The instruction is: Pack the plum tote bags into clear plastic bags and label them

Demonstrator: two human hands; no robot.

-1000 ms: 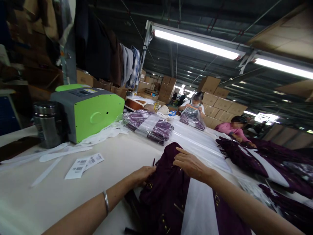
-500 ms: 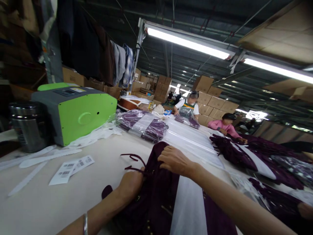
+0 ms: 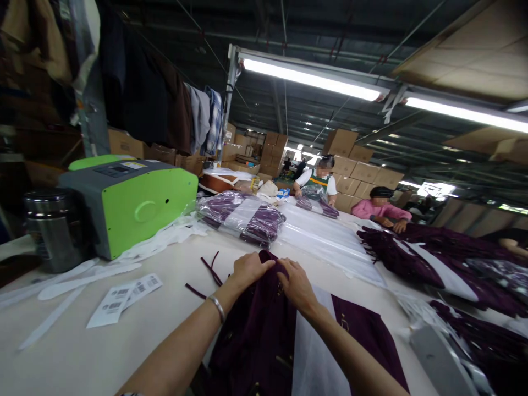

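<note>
A dark purple garment (image 3: 264, 335) with a white sheet (image 3: 313, 357) lying on it is spread on the table (image 3: 82, 352) in front of me. My left hand (image 3: 247, 270) and my right hand (image 3: 296, 286) rest side by side on the garment's far edge, fingers curled into the fabric. Thin purple cords (image 3: 208, 272) trail from the garment onto the table at the left. A metal bangle sits on my left wrist.
A green and grey machine (image 3: 132, 201) and a steel jar (image 3: 51, 228) stand at the left, with barcode labels (image 3: 124, 297) and white strips nearby. Bagged purple garments (image 3: 243, 217) lie ahead. Two other people work at the far end beside more purple garments (image 3: 416, 258).
My left hand has moved up from the garment's left side to its far edge, beside my right hand. The cords now lie loose on the table.
</note>
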